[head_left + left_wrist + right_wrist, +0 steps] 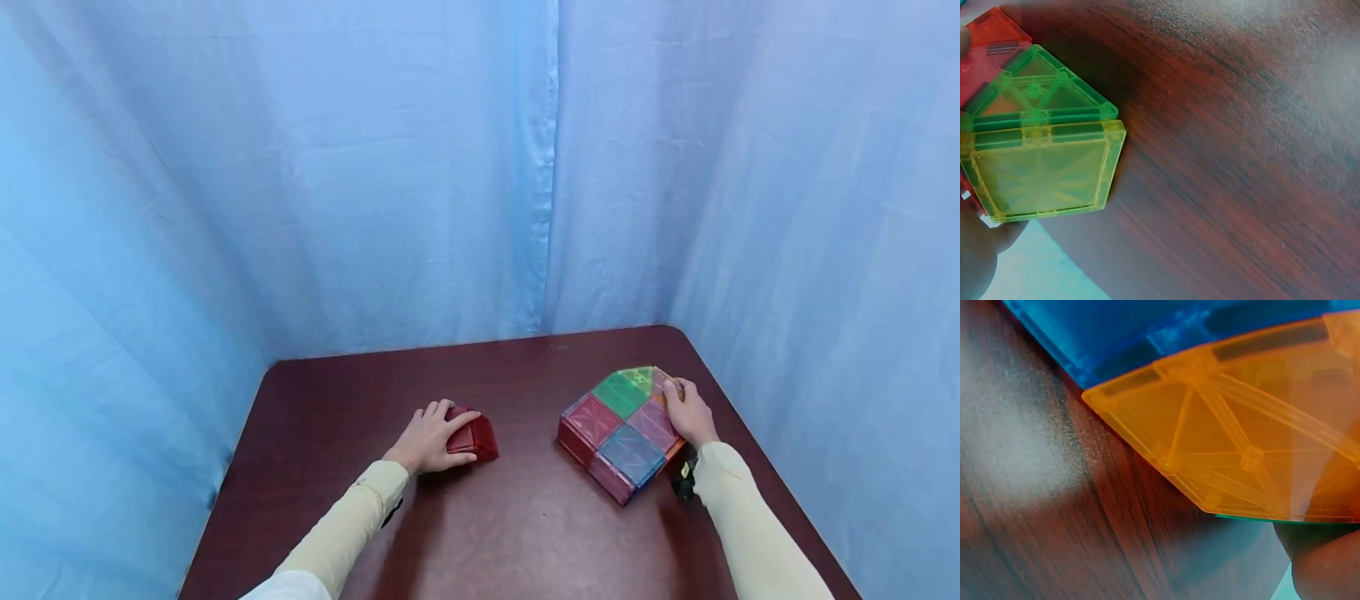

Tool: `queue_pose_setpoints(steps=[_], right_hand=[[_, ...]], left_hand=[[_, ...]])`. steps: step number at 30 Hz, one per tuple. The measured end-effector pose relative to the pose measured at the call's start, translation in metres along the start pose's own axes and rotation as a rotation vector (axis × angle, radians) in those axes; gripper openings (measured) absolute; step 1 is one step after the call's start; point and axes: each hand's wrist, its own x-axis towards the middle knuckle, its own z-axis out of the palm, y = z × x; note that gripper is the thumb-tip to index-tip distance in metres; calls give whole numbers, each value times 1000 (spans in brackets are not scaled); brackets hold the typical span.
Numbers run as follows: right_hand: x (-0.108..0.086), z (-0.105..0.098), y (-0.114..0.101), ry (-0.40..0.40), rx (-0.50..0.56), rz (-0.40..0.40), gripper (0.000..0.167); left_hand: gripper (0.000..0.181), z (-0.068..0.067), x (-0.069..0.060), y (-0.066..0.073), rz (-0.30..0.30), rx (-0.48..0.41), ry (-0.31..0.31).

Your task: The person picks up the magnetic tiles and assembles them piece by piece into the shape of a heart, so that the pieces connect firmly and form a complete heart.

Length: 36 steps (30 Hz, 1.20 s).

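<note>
On the left-middle of the table, my left hand (426,440) grips a small block of red magnetic tiles (483,437), fingers over its top and thumb at the near side. In the left wrist view that block also shows a green triangular tile (1035,90) and a yellow tile (1041,178). To the right, a larger flat-topped structure of magnetic tiles (592,421) has red, green, blue and purple squares on top. My right hand (692,415) grips its right side. The right wrist view shows this structure's orange triangular tiles (1229,437) and a blue tile (1129,337).
Both pieces are over a dark brown wooden table (517,533), with a stretch of tabletop between them. Light blue curtains (375,167) hang behind the table and along both sides. A black wrist device (684,479) shows under the right cuff.
</note>
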Motion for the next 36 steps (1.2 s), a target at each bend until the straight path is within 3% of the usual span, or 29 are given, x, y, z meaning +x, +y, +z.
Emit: queue_pose_setpoints(steps=[4,7,10,12,15,17,20,28,33,35,36], right_hand=[[-4,4,-4,-11,-20,6,81],[-4,9,-9,0,-28,3,81],[-5,17,-17,5,-25,-2,79],[-7,24,-22,5,-23,-5,79],[-8,35,-30,0,-28,-25,78],[-7,44,-36,-1,-30,-47,76],[-6,60,-48,-12,-26,-84,74],[-9,106,-96,-57,18,-180,65],[-17,131,-117,-94,51,-216,61],[-19,136,-121,-95,71,-209,60],[-20,138,-123,-91,75,-205,59]], left_hand=[[77,-4,0,-5,-70,-88,18],[76,-13,5,-8,-169,-280,50],[72,-22,12,-12,-281,-572,92],[73,-27,18,-14,-353,-828,94],[78,-33,24,-18,-472,-1187,42],[81,-34,26,-21,-544,-1336,-16],[82,-32,28,-25,-585,-1390,-70],[89,-22,38,-28,-611,-1367,-187],[86,-15,43,-23,-637,-1300,-315],[80,-15,45,-19,-618,-1235,-306],[77,-16,46,-17,-600,-1184,-274]])
